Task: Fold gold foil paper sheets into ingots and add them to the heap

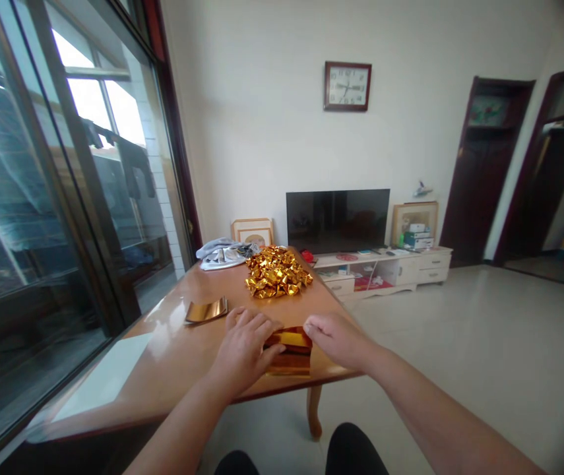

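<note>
A sheet of shiny gold foil paper [295, 365] lies at the table's near edge, its far part folded over toward me. My left hand [247, 343] holds its left side, the thumb on top of the fold and the fingers stretched out beyond it. At the right end of the fold, my right hand [334, 335] is closed, pinching the foil between thumb and curled fingers. A stack of flat gold foil sheets [206, 310] rests just past my left hand. Farther back is a heap of folded gold foil pieces [278, 272].
The wooden table [173, 369] carries a grey-white cloth bundle [225, 253] at its far end and a pale sheet [106, 373] at left. Sliding glass doors [88, 264] border the left side. A low white cabinet [407, 269] with a television [338, 221] stands beyond.
</note>
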The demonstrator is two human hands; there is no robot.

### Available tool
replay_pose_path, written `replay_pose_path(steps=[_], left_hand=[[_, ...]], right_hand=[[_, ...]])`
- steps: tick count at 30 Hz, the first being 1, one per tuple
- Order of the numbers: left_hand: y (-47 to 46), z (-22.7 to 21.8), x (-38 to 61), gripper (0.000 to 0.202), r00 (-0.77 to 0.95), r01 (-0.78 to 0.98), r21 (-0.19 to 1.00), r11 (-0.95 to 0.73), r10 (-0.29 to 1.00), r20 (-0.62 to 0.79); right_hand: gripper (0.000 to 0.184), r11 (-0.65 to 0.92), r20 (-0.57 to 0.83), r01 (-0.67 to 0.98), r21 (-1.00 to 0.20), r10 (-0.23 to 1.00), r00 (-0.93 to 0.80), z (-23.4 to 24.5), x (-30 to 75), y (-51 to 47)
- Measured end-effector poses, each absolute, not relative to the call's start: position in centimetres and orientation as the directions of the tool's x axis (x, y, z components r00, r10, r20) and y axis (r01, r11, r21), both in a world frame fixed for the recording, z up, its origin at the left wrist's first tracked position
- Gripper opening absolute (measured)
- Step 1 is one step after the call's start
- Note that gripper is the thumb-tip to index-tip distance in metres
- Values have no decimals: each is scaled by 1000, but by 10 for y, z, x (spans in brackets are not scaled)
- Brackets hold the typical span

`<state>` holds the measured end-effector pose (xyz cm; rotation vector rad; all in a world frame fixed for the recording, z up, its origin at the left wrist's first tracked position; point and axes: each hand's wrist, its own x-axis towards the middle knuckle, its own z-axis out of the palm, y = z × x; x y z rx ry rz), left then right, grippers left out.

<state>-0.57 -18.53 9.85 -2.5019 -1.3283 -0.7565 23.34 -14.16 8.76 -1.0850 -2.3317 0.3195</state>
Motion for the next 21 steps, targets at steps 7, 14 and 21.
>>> replay_pose_path(steps=[7, 14, 21], left_hand=[[-209, 101, -5, 15, 446, 811, 102, -576, 722, 529], [-211, 84, -11, 17, 401, 782, 204, -589, 725, 560], [-209, 69, -18, 18, 339, 732, 327, -598, 736, 586]], right_hand=[[44, 646, 378, 575, -503, 762, -526, 89, 233, -164], [26, 580, 347, 448, -680, 794, -500, 83, 230, -177], [21, 573, 418, 415, -707, 812, -408, 69, 228, -172]])
